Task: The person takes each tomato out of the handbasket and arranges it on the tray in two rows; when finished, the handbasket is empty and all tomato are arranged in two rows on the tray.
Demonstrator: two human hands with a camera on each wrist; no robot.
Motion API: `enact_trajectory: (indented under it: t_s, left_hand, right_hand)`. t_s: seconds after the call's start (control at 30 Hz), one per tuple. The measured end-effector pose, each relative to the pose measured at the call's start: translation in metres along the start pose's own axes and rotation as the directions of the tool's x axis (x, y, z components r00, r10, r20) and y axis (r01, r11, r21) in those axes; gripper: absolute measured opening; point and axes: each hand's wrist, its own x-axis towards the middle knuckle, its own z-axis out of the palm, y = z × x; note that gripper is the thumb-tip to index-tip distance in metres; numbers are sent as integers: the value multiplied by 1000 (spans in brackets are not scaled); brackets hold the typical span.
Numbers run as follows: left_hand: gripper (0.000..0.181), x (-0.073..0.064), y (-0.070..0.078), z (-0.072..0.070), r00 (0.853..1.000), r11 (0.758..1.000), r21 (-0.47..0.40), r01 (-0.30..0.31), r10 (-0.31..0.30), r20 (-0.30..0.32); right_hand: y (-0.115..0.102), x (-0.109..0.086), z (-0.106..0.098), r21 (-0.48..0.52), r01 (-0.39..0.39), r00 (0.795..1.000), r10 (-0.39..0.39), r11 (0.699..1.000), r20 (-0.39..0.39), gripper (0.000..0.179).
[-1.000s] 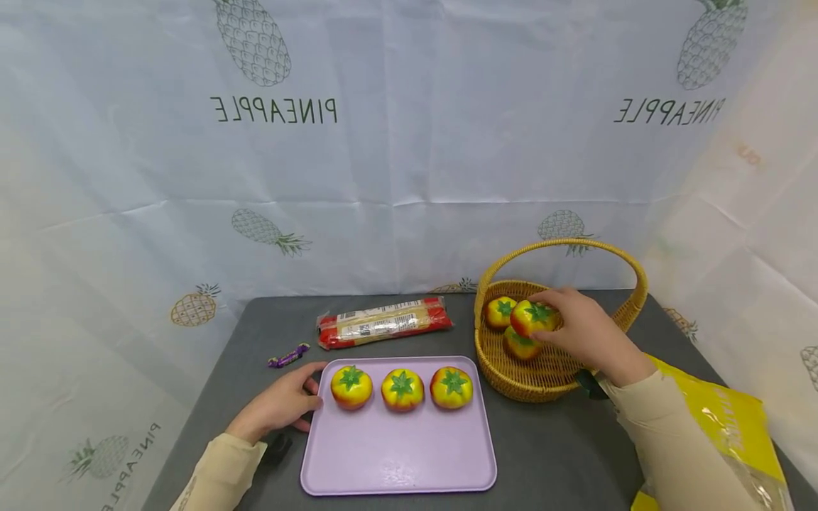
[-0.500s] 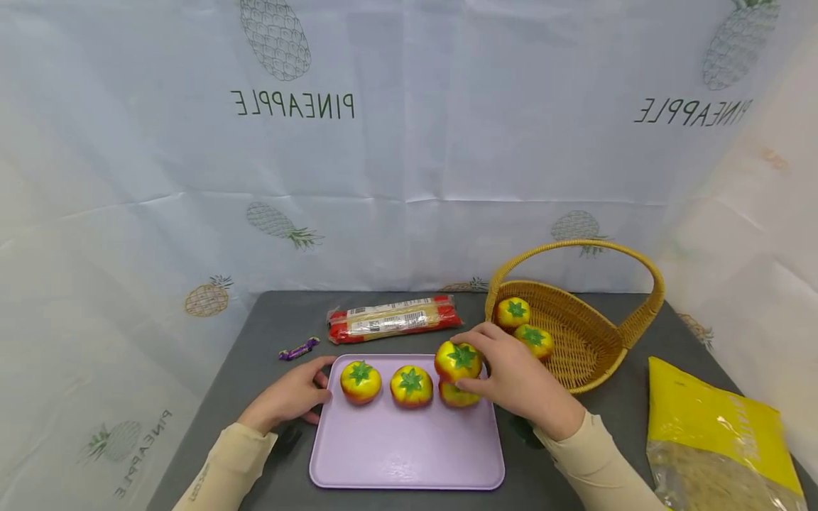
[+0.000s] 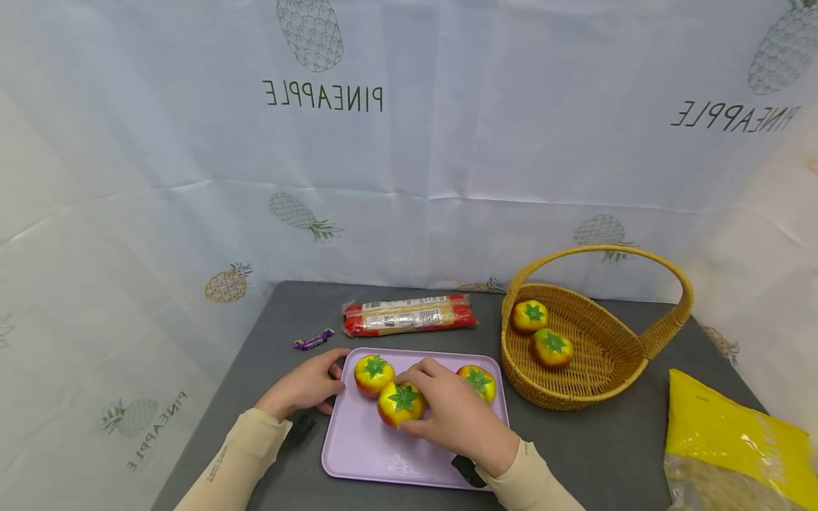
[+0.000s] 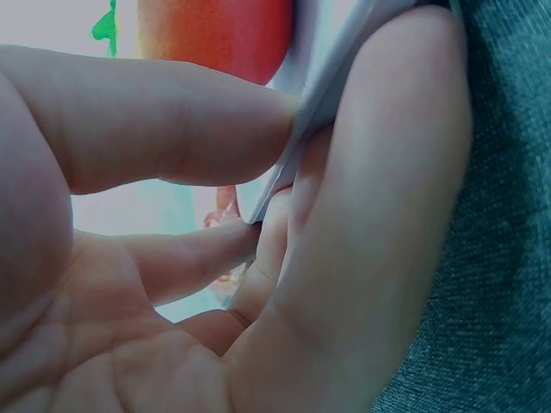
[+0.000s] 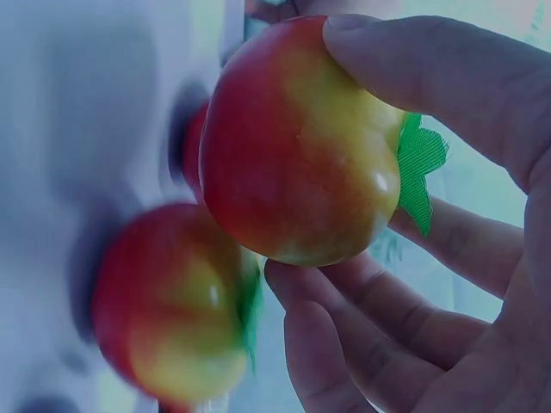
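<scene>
My right hand (image 3: pixel 456 411) holds an artificial persimmon (image 3: pixel 400 406), yellow and red with a green leaf top, over the lilac tray (image 3: pixel 364 454). In the right wrist view, thumb and fingers grip this persimmon (image 5: pixel 293 146) from opposite sides, and there is a gap between it and the tray surface. Another persimmon (image 3: pixel 373 375) sits at the tray's back left, and one (image 3: pixel 478 382) at its back right, partly behind the hand. My left hand (image 3: pixel 307 383) pinches the tray's left rim (image 4: pixel 318 95), with the thumb above and fingers below.
A wicker basket (image 3: pixel 569 394) with a tall handle stands right of the tray, holding two persimmons (image 3: pixel 552 348). Behind the tray lies a red-ended noodle packet (image 3: pixel 409 317). A purple wrapped candy (image 3: pixel 314 339) lies back left, a yellow bag (image 3: pixel 735 426) front right.
My right hand has taken a persimmon out of the basket and carried it left over the tray. The left hand stays at the tray rim. The head view has shifted slightly.
</scene>
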Motion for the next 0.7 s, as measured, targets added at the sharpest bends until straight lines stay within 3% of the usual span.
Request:
enact_trajectory:
  t_s: [0.4, 0.7]
  left_hand:
    - [68, 4, 2, -2, 1000, 1000, -25, 8, -7, 24]
    - [68, 1, 1, -1, 999, 999, -27, 35, -35, 11]
  right_hand:
    - [-19, 12, 34, -15, -9, 999, 10, 1000, 53, 52]
    - [-28, 15, 46, -22, -7, 997, 8, 1000, 81, 55]
